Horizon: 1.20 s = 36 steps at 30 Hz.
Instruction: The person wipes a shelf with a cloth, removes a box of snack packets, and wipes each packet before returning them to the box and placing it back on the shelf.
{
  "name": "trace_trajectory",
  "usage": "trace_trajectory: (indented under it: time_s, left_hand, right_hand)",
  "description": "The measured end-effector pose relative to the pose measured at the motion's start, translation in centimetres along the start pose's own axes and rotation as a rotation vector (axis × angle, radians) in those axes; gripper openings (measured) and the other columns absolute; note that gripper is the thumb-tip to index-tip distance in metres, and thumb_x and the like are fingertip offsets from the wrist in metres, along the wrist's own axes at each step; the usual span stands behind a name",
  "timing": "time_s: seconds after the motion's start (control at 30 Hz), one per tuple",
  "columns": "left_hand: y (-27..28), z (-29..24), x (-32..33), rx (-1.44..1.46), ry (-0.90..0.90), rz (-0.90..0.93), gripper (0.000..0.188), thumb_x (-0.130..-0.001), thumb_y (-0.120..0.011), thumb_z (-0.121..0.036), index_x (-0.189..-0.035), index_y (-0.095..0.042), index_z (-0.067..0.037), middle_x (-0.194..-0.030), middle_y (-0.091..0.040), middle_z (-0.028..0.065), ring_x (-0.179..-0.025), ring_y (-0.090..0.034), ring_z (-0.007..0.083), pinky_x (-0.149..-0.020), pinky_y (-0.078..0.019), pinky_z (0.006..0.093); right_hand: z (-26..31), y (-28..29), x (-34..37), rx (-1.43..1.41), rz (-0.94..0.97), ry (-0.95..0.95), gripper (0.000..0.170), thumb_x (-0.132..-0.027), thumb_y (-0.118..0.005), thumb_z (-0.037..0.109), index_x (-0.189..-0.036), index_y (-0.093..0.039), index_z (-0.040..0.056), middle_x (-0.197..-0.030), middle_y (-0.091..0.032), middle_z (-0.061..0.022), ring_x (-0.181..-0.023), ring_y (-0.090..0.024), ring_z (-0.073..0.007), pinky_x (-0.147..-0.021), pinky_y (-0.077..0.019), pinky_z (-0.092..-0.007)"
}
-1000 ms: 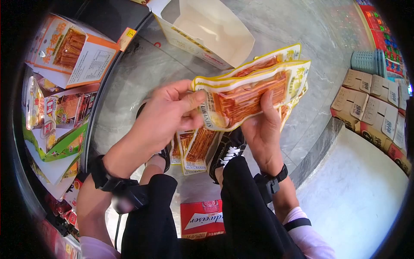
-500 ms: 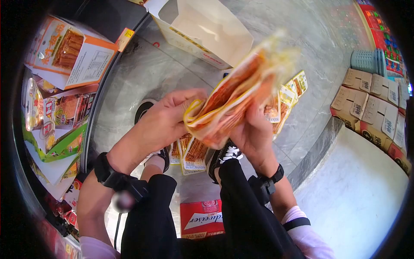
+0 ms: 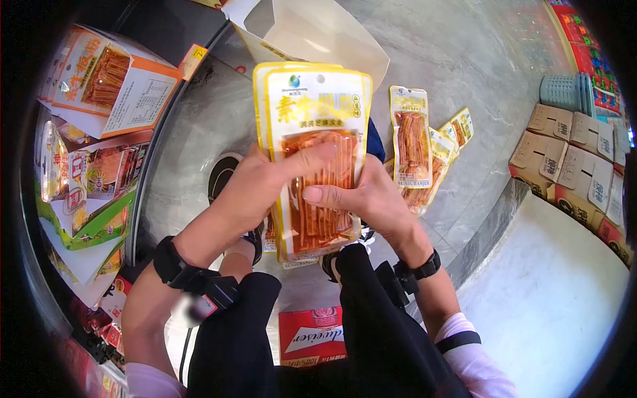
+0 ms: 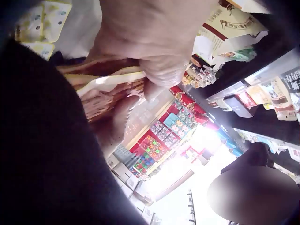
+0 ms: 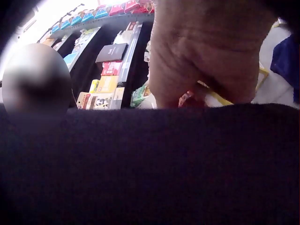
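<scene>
Snack packets (image 3: 315, 233), pinched in both hands (image 3: 262, 179) (image 3: 379, 199), partly hide an open carton (image 3: 332, 30), with loose packets (image 3: 412, 149) nearby.

Left forearm (image 3: 212, 229) and right forearm (image 3: 431, 292) angle inward. Left hand (image 3: 262, 179) and right hand (image 3: 379, 199) both grip; left thumb (image 3: 306, 163) lies above right thumb (image 3: 335, 197), tips pointing inward. Other fingers mostly hidden in head view.
</scene>
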<state>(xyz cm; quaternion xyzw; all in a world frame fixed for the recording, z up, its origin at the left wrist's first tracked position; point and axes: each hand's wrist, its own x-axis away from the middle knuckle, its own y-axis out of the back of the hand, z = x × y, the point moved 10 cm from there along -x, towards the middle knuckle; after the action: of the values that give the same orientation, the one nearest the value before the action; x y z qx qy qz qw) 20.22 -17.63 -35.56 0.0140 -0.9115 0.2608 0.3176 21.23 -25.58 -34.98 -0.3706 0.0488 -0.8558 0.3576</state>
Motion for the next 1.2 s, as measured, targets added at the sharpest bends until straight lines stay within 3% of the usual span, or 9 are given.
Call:
trace_trajectory:
  time_s: [0.27, 0.53, 0.63, 0.7, 0.83, 0.93, 1.0, 1.13, 1.2]
  left_hand:
    - [0.7, -0.6, 0.0, 0.459, -0.072, 0.071, 0.037, -0.084, -0.059, -0.016, -0.116, -0.05, 0.0, -0.11, -0.056, 0.0089, -0.099, -0.056, 0.0156, -0.084, -0.0447, 0.0291]
    - [1.4, 2.5, 0.5, 0.354, 0.153, 0.034, 0.04, -0.081, -0.059, -0.011, -0.117, -0.048, 0.003, -0.106, -0.058, 0.01, -0.094, -0.059, 0.0179, -0.084, -0.0465, 0.0319]
    - [1.1, 1.3, 0.4, 0.297, 0.106, 0.105, 0.049, -0.082, -0.051, -0.012, -0.127, -0.037, 0.0, -0.12, -0.05, 0.0184, -0.109, -0.052, 0.0286, -0.094, -0.0413, 0.0389]
    - [1.2, 0.6, 0.1, 0.343, 0.069, 0.149, 0.053, -0.081, -0.05, -0.013, -0.129, -0.034, 0.0, -0.122, -0.047, 0.0208, -0.111, -0.049, 0.0321, -0.096, -0.0399, 0.0413]
    - [1.0, 0.0, 0.6, 0.384, 0.038, 0.189, 0.063, -0.079, -0.051, -0.016, -0.134, -0.026, -0.001, -0.128, -0.04, 0.0261, -0.116, -0.043, 0.04, -0.097, -0.0372, 0.0467]
    - [0.7, 0.5, 0.8, 0.377, 0.066, 0.195, 0.064, -0.077, -0.053, -0.02, -0.132, -0.028, 0.001, -0.126, -0.042, 0.0258, -0.114, -0.046, 0.0373, -0.096, -0.0392, 0.046]
    - [0.4, 0.7, 0.9, 0.308, 0.062, 0.251, 0.064, -0.075, -0.055, -0.023, -0.13, -0.031, 0.001, -0.122, -0.045, 0.0249, -0.109, -0.05, 0.0349, -0.094, -0.0412, 0.0457]
    - [1.1, 0.8, 0.7, 0.299, 0.048, 0.167, 0.066, -0.073, -0.057, -0.024, -0.129, -0.033, 0.001, -0.12, -0.048, 0.0225, -0.106, -0.052, 0.0328, -0.091, -0.0431, 0.0457]
    - [1.2, 0.4, 0.7, 0.276, 0.033, 0.17, 0.066, -0.071, -0.059, -0.022, -0.128, -0.034, 0.002, -0.12, -0.048, 0.0217, -0.106, -0.052, 0.0322, -0.091, -0.043, 0.0464]
  right_hand:
    - [0.5, -0.4, -0.5, -0.105, -0.054, 0.171, 0.056, -0.078, -0.069, 0.018, -0.121, -0.041, -0.0007, -0.11, -0.055, -0.0071, -0.098, -0.053, -0.0118, -0.086, -0.0433, -0.0274]
    - [2.4, -0.7, 0.1, -0.121, -0.036, 0.349, 0.047, -0.084, -0.061, 0.016, -0.123, -0.04, 0.0004, -0.112, -0.054, -0.0062, -0.101, -0.051, -0.0117, -0.088, -0.0416, -0.0271]
    - [3.3, 3.6, 0.3, 0.571, -0.289, 0.298, 0.033, -0.094, -0.041, 0.027, -0.093, -0.057, -0.0009, -0.086, -0.06, -0.0066, -0.08, -0.056, -0.0119, -0.071, -0.0456, -0.025]
    - [4.3, 9.1, 1.3, 0.337, -0.683, 0.287, 0.043, -0.092, -0.043, 0.035, -0.092, -0.057, -0.006, -0.076, -0.06, -0.0093, -0.069, -0.057, -0.0149, -0.062, -0.0455, -0.0263]
    - [3.8, 13.4, -0.5, 0.413, -0.863, 0.272, 0.055, -0.085, -0.052, 0.046, -0.099, -0.05, -0.0063, -0.08, -0.058, -0.0117, -0.069, -0.057, -0.0145, -0.059, -0.0459, -0.0268]
    - [-1.3, 13.8, -5.3, 0.295, -0.653, -0.019, 0.055, -0.084, -0.053, 0.042, -0.108, -0.043, -0.0061, -0.085, -0.058, -0.0144, -0.068, -0.058, -0.0176, -0.059, -0.0466, -0.0281]
    - [-3.7, 11.3, -8.4, -0.33, -0.312, 0.022, 0.053, -0.085, -0.049, 0.034, -0.113, -0.038, -0.0092, -0.089, -0.057, -0.0175, -0.07, -0.059, -0.0216, -0.062, -0.0478, -0.0304]
    - [-4.5, 8.1, -7.4, -0.594, -0.339, 0.08, 0.048, -0.089, -0.042, 0.03, -0.118, -0.036, -0.0075, -0.092, -0.057, -0.0186, -0.079, -0.058, -0.0245, -0.071, -0.0464, -0.0339]
    - [-4.8, 2.4, -6.7, -0.779, 0.127, -0.103, 0.05, -0.091, -0.041, 0.038, -0.117, -0.04, -0.0048, -0.094, -0.057, -0.0166, -0.081, -0.059, -0.0247, -0.074, -0.0457, -0.0343]
